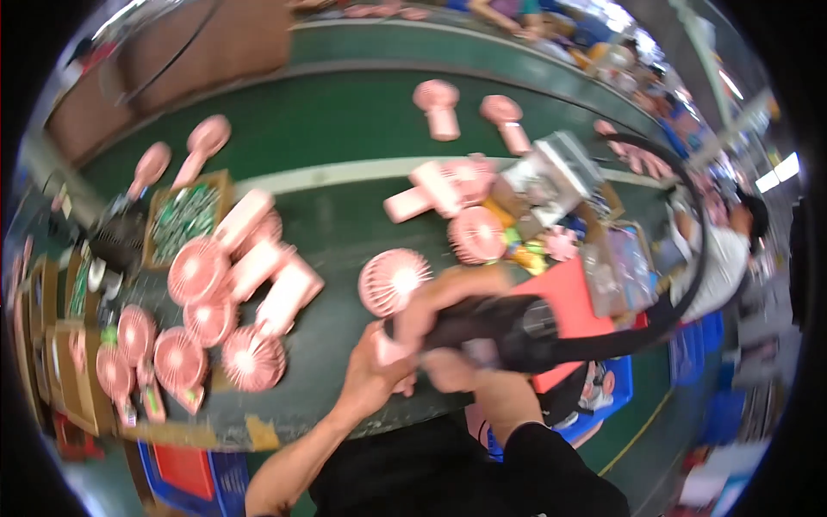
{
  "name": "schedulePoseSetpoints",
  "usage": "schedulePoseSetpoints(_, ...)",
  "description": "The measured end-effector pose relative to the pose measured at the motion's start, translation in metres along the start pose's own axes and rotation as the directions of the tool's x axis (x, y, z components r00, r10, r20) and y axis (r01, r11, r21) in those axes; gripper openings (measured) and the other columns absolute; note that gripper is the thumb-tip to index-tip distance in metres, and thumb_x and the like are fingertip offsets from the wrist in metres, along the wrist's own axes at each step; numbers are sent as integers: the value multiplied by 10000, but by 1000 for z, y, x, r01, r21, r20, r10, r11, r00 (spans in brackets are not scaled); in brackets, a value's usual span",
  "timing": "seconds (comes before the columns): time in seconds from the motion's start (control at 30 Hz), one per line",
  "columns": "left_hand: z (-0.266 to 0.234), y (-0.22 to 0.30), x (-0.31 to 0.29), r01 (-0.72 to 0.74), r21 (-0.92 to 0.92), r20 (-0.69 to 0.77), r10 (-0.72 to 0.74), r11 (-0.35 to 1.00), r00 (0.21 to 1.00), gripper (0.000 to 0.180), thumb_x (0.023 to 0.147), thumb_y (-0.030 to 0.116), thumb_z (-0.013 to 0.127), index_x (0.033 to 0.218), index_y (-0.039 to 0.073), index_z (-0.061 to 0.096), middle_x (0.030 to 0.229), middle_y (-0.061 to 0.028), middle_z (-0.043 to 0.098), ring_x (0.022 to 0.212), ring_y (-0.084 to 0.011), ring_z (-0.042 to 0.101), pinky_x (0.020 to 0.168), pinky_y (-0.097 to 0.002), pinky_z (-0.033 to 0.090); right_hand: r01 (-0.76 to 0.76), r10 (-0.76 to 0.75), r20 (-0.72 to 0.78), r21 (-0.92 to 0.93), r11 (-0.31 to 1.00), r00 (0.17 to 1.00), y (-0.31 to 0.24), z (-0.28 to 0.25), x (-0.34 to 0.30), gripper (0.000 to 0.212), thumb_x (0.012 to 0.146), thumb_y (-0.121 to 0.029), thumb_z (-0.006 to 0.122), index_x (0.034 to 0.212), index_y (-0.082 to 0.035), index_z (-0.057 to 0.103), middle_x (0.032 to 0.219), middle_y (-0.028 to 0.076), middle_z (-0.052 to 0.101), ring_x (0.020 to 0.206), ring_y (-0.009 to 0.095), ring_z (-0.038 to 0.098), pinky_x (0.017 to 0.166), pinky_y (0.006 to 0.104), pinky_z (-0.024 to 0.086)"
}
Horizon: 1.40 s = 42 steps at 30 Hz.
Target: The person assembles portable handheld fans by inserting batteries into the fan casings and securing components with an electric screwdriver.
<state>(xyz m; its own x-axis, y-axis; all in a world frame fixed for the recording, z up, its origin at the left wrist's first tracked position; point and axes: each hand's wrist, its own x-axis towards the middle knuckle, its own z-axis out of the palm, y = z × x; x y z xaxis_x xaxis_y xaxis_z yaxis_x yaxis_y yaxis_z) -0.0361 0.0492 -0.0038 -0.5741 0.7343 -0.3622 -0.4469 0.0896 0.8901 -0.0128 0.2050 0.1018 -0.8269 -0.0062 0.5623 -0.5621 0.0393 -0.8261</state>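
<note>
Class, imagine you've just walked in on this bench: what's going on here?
A person is at a dark green table. The left hand grips a pink handheld fan, seemingly by its handle, while the right hand holds a dark tool close by; motion blur hides whether they touch. More pink fans lie in a group to the left, near a box of green circuit boards, and others rest on the green belt beyond.
</note>
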Motion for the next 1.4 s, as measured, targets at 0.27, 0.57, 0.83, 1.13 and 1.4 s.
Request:
schedulePoseSetpoints(0.27,36,-11,6,-273,31,-192,273,962,942,288,820,-5,611,1080,-11,487,799,-79,593,582,-137,583,506,-254,514,20,-32,-488,-30,999,872,-12,-9,4,387,727,-126,807,1006,-20,561,801,23,590,643,79,559,567,269,479)
schedulePoseSetpoints(0.57,22,-20,15,-460,456,17,509,762,860,330,844,46,622,1133,0,470,877,-75,602,811,-160,617,670,-293,522,-548,234,-498,-792,269,835,0,-154,-68,447,826,-296,723,1079,25,544,901,201,595,844,331,605,753,424,489)
schedulePoseSetpoints(0.83,-30,13,30,-539,523,-340,741,660,578,374,878,46,600,1213,9,438,876,-61,542,697,-135,531,608,-252,456,-428,420,-179,-648,630,890,13,-82,-98,304,786,-214,753,951,-5,606,806,139,609,723,313,625,659,390,515)
schedulePoseSetpoints(1.13,-24,19,-34,-464,302,-479,553,833,682,310,996,263,477,1203,33,499,920,-37,568,693,-62,473,580,-204,393,355,68,403,-864,356,913,131,-19,-36,392,767,-316,682,1018,-29,591,1054,152,541,1037,313,488,824,469,401)
schedulePoseSetpoints(1.4,-17,14,-28,-346,894,59,689,286,722,571,763,86,722,1280,-7,496,966,-178,562,855,-356,591,725,-422,497,-401,394,-78,-215,890,916,68,-78,-17,448,836,-160,678,1242,-15,556,1151,88,601,1100,189,565,923,327,469)
